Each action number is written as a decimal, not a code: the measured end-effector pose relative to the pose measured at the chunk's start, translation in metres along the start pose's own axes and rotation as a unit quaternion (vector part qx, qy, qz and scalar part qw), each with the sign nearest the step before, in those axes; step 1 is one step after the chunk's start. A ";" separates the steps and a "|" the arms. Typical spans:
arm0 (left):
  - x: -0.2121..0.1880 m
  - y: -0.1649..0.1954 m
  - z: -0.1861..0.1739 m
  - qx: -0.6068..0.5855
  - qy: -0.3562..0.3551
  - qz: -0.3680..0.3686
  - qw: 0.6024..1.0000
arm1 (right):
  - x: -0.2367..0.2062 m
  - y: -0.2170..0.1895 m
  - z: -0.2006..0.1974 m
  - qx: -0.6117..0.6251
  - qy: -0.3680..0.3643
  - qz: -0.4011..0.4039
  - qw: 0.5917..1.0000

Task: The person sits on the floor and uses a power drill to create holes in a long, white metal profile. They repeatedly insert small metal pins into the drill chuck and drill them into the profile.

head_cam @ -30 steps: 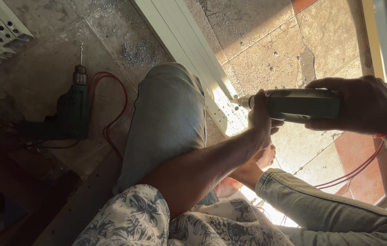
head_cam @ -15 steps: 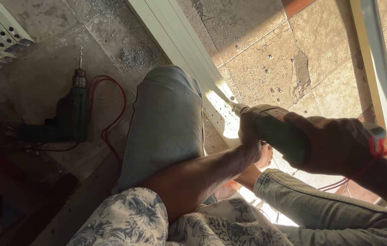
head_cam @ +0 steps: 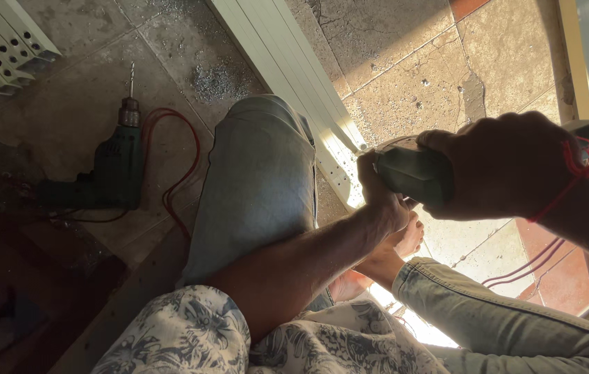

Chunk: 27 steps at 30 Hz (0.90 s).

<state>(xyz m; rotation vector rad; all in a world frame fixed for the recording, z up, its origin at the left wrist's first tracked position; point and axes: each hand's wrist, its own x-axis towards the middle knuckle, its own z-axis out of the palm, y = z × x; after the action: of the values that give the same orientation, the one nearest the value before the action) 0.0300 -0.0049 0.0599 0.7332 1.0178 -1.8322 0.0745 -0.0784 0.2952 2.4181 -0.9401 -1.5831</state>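
Note:
My right hand (head_cam: 502, 166) grips the body of a green power drill (head_cam: 412, 173), its nose pointing left at the long white metal profile (head_cam: 287, 76) that lies on the floor. My left hand (head_cam: 381, 201) is curled around the drill's front end, right by the profile's edge. The drill tip is hidden behind my fingers. My bent knee in grey jeans (head_cam: 260, 187) rests beside the profile.
A second green drill (head_cam: 111, 173) with a bit and a red cord (head_cam: 176, 173) lies on the stone floor at the left. Perforated white profiles (head_cam: 0, 48) are stacked at the top left. Metal shavings (head_cam: 215, 79) are scattered near the profile. Red cables (head_cam: 523, 266) run at the lower right.
The drill in my hands has swung from level to pointing down-left at the white profile. Both hands came lower and closer to it.

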 end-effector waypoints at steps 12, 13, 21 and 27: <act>0.004 -0.002 0.028 0.085 0.007 0.030 0.996 | 0.037 0.062 0.048 0.037 0.069 -0.016 0.997; 0.004 -0.003 0.029 0.094 0.006 0.032 0.995 | 0.035 0.066 0.056 0.065 0.076 -0.010 0.995; 0.014 -0.020 0.021 0.165 0.017 0.040 0.985 | 0.006 0.068 0.096 0.175 0.113 0.011 0.978; 0.028 -0.036 0.007 0.168 -0.002 0.066 0.984 | -0.012 0.054 0.116 0.215 0.133 0.020 0.967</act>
<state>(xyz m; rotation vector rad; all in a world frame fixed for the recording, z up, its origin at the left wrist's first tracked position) -0.0148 -0.0131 0.0535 0.9728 0.6441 -1.9088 -0.0520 -0.0870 0.2741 2.7716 -1.3819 -1.0859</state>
